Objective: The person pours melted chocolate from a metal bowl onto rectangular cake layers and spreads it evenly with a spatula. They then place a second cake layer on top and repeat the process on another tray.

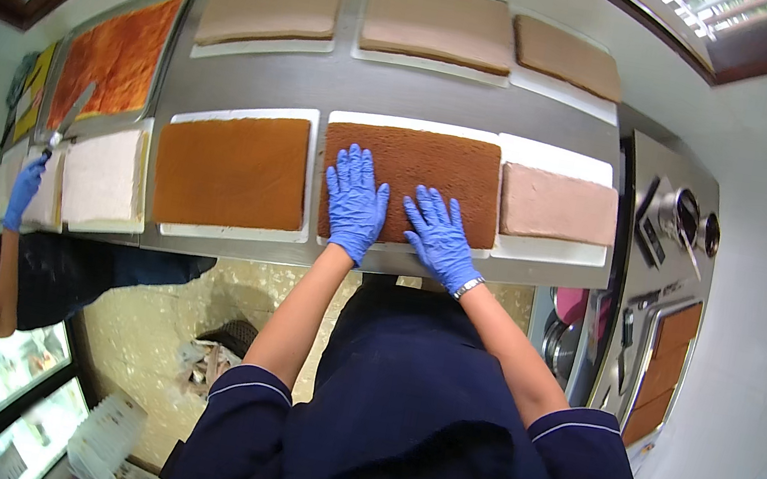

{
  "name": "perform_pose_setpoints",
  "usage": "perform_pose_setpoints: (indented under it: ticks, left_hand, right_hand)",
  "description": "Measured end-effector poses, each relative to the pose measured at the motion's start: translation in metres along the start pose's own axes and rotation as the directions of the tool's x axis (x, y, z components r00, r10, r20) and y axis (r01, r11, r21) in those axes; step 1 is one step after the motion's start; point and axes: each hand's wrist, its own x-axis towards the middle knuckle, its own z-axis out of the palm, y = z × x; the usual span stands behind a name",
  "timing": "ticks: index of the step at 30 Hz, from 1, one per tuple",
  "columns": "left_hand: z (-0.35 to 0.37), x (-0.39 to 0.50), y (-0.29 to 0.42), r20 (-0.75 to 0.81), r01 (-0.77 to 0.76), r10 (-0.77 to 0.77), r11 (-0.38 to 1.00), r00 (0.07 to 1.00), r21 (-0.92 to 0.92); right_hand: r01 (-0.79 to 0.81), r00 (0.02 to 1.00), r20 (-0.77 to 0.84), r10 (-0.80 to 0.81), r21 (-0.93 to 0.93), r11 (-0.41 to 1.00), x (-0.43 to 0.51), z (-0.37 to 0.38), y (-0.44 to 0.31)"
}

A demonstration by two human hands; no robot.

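Both my hands wear blue gloves and rest palm down on a brown sponge cake slab that lies on a white board. My left hand presses flat near the slab's left end, fingers pointing away from me. Right of the middle, my right hand lies with its fingers spread over the near half. To the left sits a smooth brown cake slab on its own board. On the right is a smaller slab coated in pale pinkish cream.
Cream-coated slabs line the back of the steel table. At left, a co-worker's gloved hand holds a spatula near an orange-brown sheet. Metal pots and a tray of brown slabs stand on the right counter.
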Motion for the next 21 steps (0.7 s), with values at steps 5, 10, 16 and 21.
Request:
perform_pose_setpoints:
  ticks: [5, 10, 16, 21]
  left_hand:
    - [0.000, -0.002, 0.007, 0.068, -0.073, 0.074, 0.997, 0.995, -0.015]
    - [-0.006, 0.000, 0.019, 0.048, -0.121, 0.121, 0.992, 0.991, -0.020]
    - [-0.005, 0.007, 0.061, 0.121, -0.249, 0.254, 0.967, 0.960, -0.058]
    - [0.004, 0.009, 0.097, 0.127, -0.344, 0.349, 0.937, 0.928, -0.059]
  right_hand:
    - [0.034, 0.998, -0.052, -0.033, 0.022, 0.999, -0.002, -0.001, 0.000]
    - [0.015, 0.997, -0.075, -0.006, 0.114, 0.993, -0.018, -0.007, 0.009]
    - [-0.099, 0.964, -0.225, 0.141, 0.185, 0.978, -0.051, -0.036, 0.029]
    - [-0.486, 0.755, -0.027, 0.655, 0.649, 0.586, -0.121, -0.060, 0.059]
